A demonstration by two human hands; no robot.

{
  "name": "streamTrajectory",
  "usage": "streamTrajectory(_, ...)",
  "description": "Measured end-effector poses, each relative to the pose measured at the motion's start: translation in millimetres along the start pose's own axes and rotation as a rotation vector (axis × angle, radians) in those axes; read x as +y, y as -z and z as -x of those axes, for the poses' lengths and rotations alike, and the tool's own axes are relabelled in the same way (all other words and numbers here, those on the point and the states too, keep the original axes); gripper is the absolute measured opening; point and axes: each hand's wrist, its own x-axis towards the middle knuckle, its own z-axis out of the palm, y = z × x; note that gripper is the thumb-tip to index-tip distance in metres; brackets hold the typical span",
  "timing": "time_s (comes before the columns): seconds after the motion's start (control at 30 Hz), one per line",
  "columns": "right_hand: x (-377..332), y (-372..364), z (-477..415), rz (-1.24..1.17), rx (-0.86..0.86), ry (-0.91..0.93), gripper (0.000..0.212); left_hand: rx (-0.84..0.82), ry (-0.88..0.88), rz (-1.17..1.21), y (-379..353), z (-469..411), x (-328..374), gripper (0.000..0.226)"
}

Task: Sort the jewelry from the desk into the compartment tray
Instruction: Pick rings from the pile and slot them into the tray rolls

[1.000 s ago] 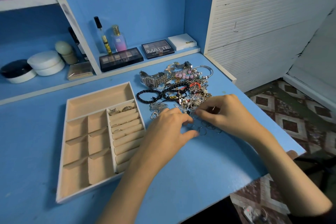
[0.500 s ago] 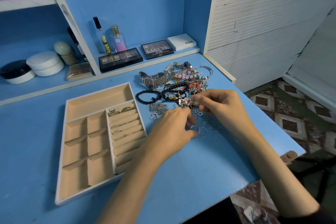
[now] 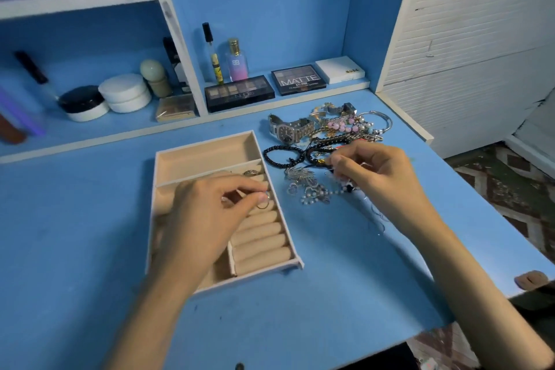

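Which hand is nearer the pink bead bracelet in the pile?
Right. The right hand is at the jewelry pile, just on the near side of the pink bead bracelet. The left hand is off over the tray, pinching a ring.

One head-worn wide-angle camera carries it all, looking forward and down from above the near edge of the blue desk. Both forearms come in from the bottom of the frame. It sits close, near enough to pick out the thin ring pinched in the left hand over the compartment tray. The right hand picks at the jewelry pile right of centre. The view faces the shelf unit at the back, its uprights leaning with the lens. Off the right side it catches a white slatted panel and patterned floor.
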Motion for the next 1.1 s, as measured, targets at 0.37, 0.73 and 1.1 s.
streamTrajectory(0.37,-6.4,-75.4,-6.6,0.383,-0.26,0.457,0.012,0.205,-0.035,-0.003,12.3,-0.3,-42.1,0.013)
streamTrajectory(0.73,-1.1,-81.0,-7.1,0.477,-0.233,0.588,0.017,0.2,-0.017,0.007,14.6,-1.0,-47.9,0.012)
streamTrajectory(1.1,1.3,-82.3,-8.0,0.507,-0.228,0.625,0.022,0.204,-0.015,0.01,15.8,-0.7,-46.9,0.011)
